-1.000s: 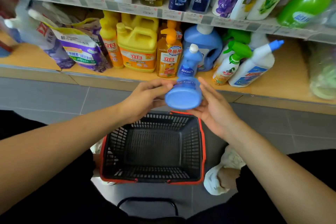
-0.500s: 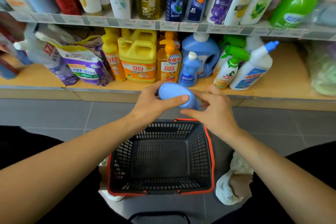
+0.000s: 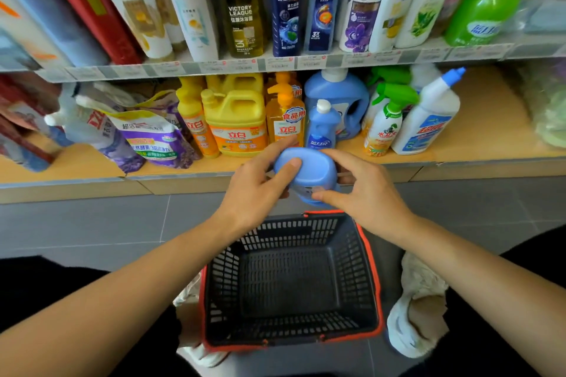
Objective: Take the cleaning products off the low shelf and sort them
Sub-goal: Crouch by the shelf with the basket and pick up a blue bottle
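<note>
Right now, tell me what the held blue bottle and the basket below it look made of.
Blue bottle: smooth, glossy plastic, judging by its moulded base and soft sheen. Basket: rigid matte black plastic, by its moulded slotted walls, with an orange-red rim, probably plastic.

Held bottle is recorded as plain light blue. Basket is noted as a black lattice, edged by a red-orange rim. Jug is logged as yellow, banded by an orange label. Pump bottle is entered as orange. Small bottle is seen as blue, capped in white. Spray bottle is marked white, with a green trigger. Pouch is listed as purple and white. Low shelf is noted as pale tan. Floor is noted as grey tiles.
</note>
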Demonstrator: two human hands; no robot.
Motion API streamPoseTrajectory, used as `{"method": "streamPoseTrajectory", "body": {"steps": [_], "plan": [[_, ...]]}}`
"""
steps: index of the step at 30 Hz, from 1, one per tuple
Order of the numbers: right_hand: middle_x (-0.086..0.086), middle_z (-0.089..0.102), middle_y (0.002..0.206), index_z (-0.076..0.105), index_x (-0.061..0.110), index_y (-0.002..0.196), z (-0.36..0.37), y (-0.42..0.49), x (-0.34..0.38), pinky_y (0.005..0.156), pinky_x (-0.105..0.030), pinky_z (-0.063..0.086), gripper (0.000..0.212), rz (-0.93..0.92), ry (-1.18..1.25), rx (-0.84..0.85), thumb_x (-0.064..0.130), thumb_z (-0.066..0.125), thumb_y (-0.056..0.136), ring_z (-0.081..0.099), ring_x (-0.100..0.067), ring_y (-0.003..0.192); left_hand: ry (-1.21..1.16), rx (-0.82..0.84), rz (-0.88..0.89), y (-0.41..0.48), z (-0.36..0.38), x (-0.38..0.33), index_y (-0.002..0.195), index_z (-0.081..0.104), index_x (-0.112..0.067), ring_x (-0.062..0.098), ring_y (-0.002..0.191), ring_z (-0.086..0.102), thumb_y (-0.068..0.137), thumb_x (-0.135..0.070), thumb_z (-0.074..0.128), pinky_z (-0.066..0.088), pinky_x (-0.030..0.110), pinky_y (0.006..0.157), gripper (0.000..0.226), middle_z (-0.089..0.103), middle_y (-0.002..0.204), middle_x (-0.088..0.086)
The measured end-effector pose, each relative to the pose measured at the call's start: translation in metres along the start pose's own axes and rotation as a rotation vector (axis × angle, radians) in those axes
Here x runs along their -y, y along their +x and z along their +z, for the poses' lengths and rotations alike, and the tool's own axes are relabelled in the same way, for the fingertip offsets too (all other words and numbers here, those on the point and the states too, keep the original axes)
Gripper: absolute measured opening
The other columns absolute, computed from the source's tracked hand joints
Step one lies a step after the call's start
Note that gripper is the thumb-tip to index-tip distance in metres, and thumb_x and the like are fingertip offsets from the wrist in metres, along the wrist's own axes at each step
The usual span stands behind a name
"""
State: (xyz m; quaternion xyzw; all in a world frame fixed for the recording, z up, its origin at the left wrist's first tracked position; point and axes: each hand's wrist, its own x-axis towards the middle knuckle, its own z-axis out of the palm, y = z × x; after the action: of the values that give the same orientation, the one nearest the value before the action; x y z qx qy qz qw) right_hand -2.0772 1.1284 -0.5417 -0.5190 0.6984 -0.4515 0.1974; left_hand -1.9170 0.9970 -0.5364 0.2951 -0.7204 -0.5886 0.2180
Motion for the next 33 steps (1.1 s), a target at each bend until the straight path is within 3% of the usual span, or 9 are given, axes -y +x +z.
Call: {"method": "streamPoseTrajectory", "body": {"steps": [5, 7, 9, 14, 18, 21, 25, 28, 33], "plan": [[0.013, 0.067, 0.108, 0.054, 0.037, 0.125, -0.018, 0.021, 0.019, 0.083, -0.048, 0.058, 0.059, -0.043, -0.086, 0.110, 0.031, 0.086, 0.076, 0.068, -0.016, 0.101, 0.208, 0.075, 0.069, 0.006, -0.016, -0.027, 0.131, 0.054, -0.056, 0.023, 0.092, 0.071, 0.078, -0.066, 0.064, 0.061, 0.047, 0.081, 0.055, 0.066, 0.121, -0.021], [0.020, 0.066, 0.105, 0.052, 0.040, 0.120, -0.024, 0.032, 0.025, 0.082, -0.048, 0.058, 0.055, -0.030, -0.094, 0.165, 0.033, 0.085, 0.076, 0.069, -0.014, 0.100, 0.308, 0.115, 0.113, 0.013, -0.024, -0.034, 0.140, 0.049, -0.049, 0.019, 0.100, 0.070, 0.082, -0.066, 0.063, 0.058, 0.045, 0.088, 0.062, 0.064, 0.127, -0.016], [0.010, 0.070, 0.110, 0.056, 0.028, 0.116, -0.029, 0.041, 0.023, 0.084, -0.050, 0.058, 0.048, 0.021, -0.012, 0.178, 0.029, 0.085, 0.078, 0.070, -0.019, 0.103, 0.271, 0.163, 0.124, 0.018, -0.031, -0.035, 0.148, 0.042, -0.042, 0.010, 0.108, 0.067, 0.090, -0.054, 0.067, 0.057, 0.037, 0.092, 0.064, 0.065, 0.131, -0.011], [-0.005, 0.073, 0.116, 0.064, 0.022, 0.116, -0.020, 0.044, 0.007, 0.092, -0.056, 0.056, 0.038, 0.182, 0.322, 0.044, 0.017, 0.082, 0.083, 0.071, -0.023, 0.107, 0.113, 0.111, 0.091, 0.023, -0.020, -0.018, 0.142, 0.042, -0.030, 0.017, 0.096, 0.069, 0.090, -0.016, 0.072, 0.058, 0.032, 0.081, 0.062, 0.066, 0.120, -0.001], [-0.012, 0.075, 0.109, 0.067, 0.012, 0.114, -0.008, 0.049, 0.001, 0.088, -0.062, 0.054, 0.030, 0.239, 0.388, -0.067, 0.018, 0.078, 0.087, 0.070, -0.035, 0.103, 0.052, 0.056, 0.087, 0.027, -0.003, -0.010, 0.138, 0.039, -0.042, 0.004, 0.095, 0.070, 0.080, -0.019, 0.082, 0.056, 0.020, 0.072, 0.076, 0.062, 0.124, -0.011], [-0.021, 0.074, 0.102, 0.069, 0.009, 0.109, -0.004, 0.052, 0.003, 0.080, -0.065, 0.055, 0.024, 0.253, 0.418, -0.113, 0.021, 0.075, 0.089, 0.069, -0.044, 0.098, 0.021, 0.034, 0.049, 0.030, -0.001, -0.008, 0.149, 0.037, -0.029, 0.002, 0.095, 0.069, 0.067, -0.030, 0.085, 0.056, 0.020, 0.071, 0.095, 0.059, 0.130, -0.008], [-0.022, 0.073, 0.107, 0.069, 0.014, 0.121, -0.003, 0.051, 0.007, 0.078, -0.047, 0.063, 0.026, 0.285, 0.547, -0.106, 0.015, 0.067, 0.095, 0.075, -0.031, 0.093, 0.032, 0.094, 0.048, 0.043, -0.006, -0.009, 0.144, 0.049, -0.025, 0.016, 0.110, 0.067, 0.074, -0.030, 0.088, 0.056, 0.023, 0.080, 0.081, 0.067, 0.125, -0.007], [-0.015, 0.073, 0.099, 0.062, 0.006, 0.132, -0.002, 0.049, 0.006, 0.072, -0.030, 0.062, 0.035, 0.273, 0.568, -0.090, 0.002, 0.061, 0.097, 0.073, -0.013, 0.079, -0.046, 0.143, -0.010, 0.049, -0.011, -0.007, 0.137, 0.056, -0.026, 0.022, 0.120, 0.064, 0.080, -0.033, 0.081, 0.057, 0.041, 0.095, 0.063, 0.070, 0.125, -0.005], [0.004, 0.071, 0.108, 0.060, 0.023, 0.127, -0.003, 0.044, 0.003, 0.080, -0.024, 0.058, 0.045, 0.187, 0.494, -0.041, 0.000, 0.070, 0.090, 0.069, -0.006, 0.089, -0.257, 0.143, -0.157, 0.051, -0.010, -0.005, 0.131, 0.061, -0.019, 0.027, 0.114, 0.069, 0.087, -0.036, 0.072, 0.059, 0.042, 0.084, 0.048, 0.071, 0.125, 0.005]]}}
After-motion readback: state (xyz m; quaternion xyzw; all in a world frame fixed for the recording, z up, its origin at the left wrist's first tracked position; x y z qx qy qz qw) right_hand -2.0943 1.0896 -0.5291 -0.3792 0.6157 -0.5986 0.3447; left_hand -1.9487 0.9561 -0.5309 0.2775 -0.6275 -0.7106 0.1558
